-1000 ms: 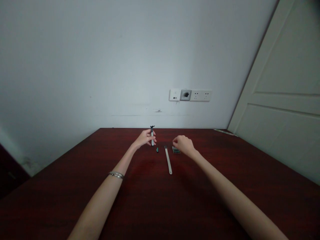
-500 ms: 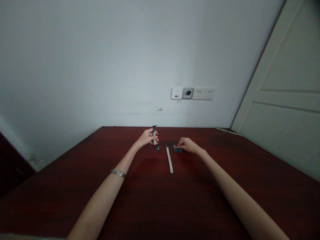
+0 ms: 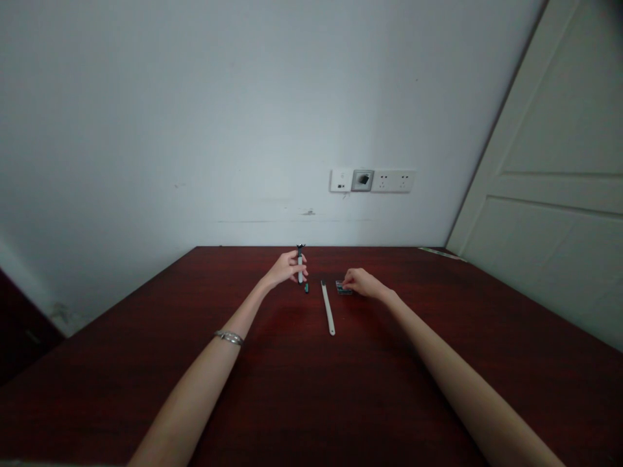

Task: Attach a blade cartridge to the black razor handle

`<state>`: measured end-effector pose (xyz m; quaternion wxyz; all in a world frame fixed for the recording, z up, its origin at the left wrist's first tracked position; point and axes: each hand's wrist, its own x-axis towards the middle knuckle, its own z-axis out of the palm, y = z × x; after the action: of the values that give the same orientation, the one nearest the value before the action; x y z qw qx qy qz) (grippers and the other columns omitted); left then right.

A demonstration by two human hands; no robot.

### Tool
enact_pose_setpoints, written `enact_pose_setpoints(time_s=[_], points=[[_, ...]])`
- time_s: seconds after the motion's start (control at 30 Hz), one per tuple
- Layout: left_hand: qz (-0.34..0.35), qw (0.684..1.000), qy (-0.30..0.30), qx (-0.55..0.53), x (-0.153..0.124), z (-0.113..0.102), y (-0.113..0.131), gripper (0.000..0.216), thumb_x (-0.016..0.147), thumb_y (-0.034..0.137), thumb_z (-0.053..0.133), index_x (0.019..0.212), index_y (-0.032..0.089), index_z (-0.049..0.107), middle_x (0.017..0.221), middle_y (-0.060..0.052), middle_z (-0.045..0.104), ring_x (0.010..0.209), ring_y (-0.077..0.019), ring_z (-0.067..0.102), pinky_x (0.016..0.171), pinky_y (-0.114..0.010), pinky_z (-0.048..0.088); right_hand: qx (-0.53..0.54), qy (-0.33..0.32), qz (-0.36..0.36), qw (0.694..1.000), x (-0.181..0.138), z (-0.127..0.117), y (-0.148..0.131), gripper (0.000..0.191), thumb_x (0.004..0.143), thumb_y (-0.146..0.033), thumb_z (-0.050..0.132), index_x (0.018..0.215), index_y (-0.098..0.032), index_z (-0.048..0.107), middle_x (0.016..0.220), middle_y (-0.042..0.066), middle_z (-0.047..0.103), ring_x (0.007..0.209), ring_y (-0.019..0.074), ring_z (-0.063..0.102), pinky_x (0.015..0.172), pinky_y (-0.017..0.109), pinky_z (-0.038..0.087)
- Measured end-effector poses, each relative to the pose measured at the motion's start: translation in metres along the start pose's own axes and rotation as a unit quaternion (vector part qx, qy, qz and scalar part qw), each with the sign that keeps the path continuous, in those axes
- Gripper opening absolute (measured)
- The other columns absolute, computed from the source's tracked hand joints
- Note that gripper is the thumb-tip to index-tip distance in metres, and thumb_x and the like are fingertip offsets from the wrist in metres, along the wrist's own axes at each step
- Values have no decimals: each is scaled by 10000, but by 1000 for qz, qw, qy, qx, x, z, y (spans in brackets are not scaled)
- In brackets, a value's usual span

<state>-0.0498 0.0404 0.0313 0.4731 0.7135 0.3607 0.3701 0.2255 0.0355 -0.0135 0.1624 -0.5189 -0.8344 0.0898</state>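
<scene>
My left hand (image 3: 286, 268) is closed around a razor (image 3: 300, 269) with a pale handle and a dark head, held upright above the table. Just below it on the table lies a small dark green piece (image 3: 306, 288), which looks like a razor cartridge. My right hand (image 3: 363, 283) has its fingers pinched together at a small clear plastic case (image 3: 344, 292) with dark contents. Its fingertips cover part of the case, so whatever is between them is hidden. Between the hands lies a long white stick-like handle (image 3: 328, 310) with a dark tip and a hole in its near end.
The dark red wooden table (image 3: 292, 402) reaches back to a pale wall (image 3: 243, 117). Sockets and switches (image 3: 372, 181) are set in the wall. At the right a white panelled door (image 3: 549, 181) leans in. A thin pale strip (image 3: 442, 253) lies at the far right edge.
My right fingertips have dipped slightly further over the clear case. The razor stays in my left hand. The whole view has shifted a little.
</scene>
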Motion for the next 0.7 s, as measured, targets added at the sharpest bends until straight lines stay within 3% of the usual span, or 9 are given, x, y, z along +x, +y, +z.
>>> enact_pose_setpoints(time_s=[0.4,0.7], points=[[-2,1000,-12,0,1,3,-5,200,751,182,591,904,142,469,710,-62,666,571,-159,661,454,-191,477,-6,-3,3,1000,0,-2,-7,191,800,-213,557,822,-148,734,831,66,703,773,148,623,732,198,427],[-6,1000,-20,2,1,4,-7,217,738,203,612,897,140,478,712,-69,669,574,-156,662,452,-180,471,-24,5,12,1000,-1,-2,-7,210,831,-245,531,866,-169,723,936,69,682,834,147,608,768,202,417]])
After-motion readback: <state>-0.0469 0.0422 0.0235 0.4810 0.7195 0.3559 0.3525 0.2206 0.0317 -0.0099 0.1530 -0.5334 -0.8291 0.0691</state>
